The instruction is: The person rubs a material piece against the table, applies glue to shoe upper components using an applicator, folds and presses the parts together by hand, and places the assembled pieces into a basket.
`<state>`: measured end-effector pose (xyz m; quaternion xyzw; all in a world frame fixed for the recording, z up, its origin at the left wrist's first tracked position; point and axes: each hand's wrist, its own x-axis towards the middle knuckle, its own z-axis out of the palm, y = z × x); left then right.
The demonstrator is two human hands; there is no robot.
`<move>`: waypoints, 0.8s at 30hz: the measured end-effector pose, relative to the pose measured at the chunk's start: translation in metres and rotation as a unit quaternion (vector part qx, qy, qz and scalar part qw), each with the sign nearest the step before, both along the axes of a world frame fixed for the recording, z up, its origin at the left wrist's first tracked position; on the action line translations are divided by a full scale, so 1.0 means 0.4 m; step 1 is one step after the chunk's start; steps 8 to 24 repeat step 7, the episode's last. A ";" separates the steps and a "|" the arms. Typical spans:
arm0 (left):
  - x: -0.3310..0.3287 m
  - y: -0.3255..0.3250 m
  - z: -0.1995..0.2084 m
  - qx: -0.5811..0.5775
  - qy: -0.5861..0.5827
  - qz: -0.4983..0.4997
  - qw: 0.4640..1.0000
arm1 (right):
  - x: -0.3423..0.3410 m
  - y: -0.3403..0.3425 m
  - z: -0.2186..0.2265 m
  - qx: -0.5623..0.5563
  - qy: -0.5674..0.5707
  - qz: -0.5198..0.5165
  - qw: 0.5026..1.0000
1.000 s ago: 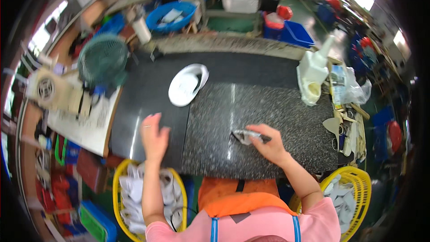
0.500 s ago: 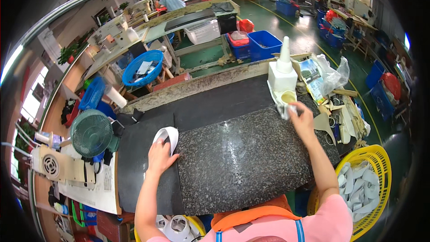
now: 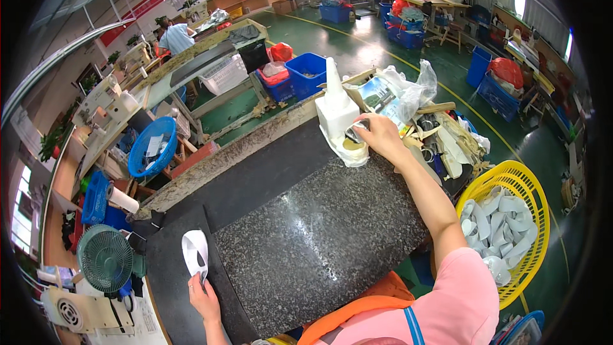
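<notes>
My left hand (image 3: 205, 300) pinches the lower end of a white curved band (image 3: 189, 250), bent into a loop over the black mat. At the far side of the worktop, my right hand (image 3: 381, 134) is closed at the mouth of a small glue-smeared cup (image 3: 359, 157) with a yellowish inside. Its fingers grip a small greyish thing, partly hidden and too small to name. Touching the cup is a white square-bodied bottle (image 3: 337, 114) with a tall cone nozzle. A speckled dark stone slab (image 3: 313, 230) lies between my hands.
To the right stands a yellow basket (image 3: 541, 217) full of white curved pieces. Scraps, scissors and a clear plastic bag (image 3: 421, 92) crowd the worktop's far right corner. A green fan (image 3: 105, 259) and a beige machine (image 3: 83, 312) stand left. A person (image 3: 175, 37) sits farther off.
The view has swung to the right. My left hand has shifted from on top of the white band to its lower end. My right hand has moved from the cup's near side to over its mouth.
</notes>
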<state>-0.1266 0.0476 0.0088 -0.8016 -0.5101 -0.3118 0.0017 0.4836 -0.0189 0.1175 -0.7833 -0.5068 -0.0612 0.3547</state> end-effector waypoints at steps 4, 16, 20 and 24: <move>-0.018 -0.022 -0.059 0.007 0.029 -0.011 0.999 | 0.026 0.031 -0.070 -0.059 -0.015 0.034 0.998; -0.065 0.001 -0.141 -0.017 0.027 -0.016 0.999 | 0.087 0.025 -0.121 -0.044 -0.029 0.016 0.998; -0.065 0.001 -0.141 -0.017 0.027 -0.016 0.999 | 0.087 0.025 -0.121 -0.044 -0.029 0.016 0.998; -0.065 0.001 -0.141 -0.017 0.027 -0.016 0.999 | 0.087 0.025 -0.121 -0.044 -0.029 0.016 0.998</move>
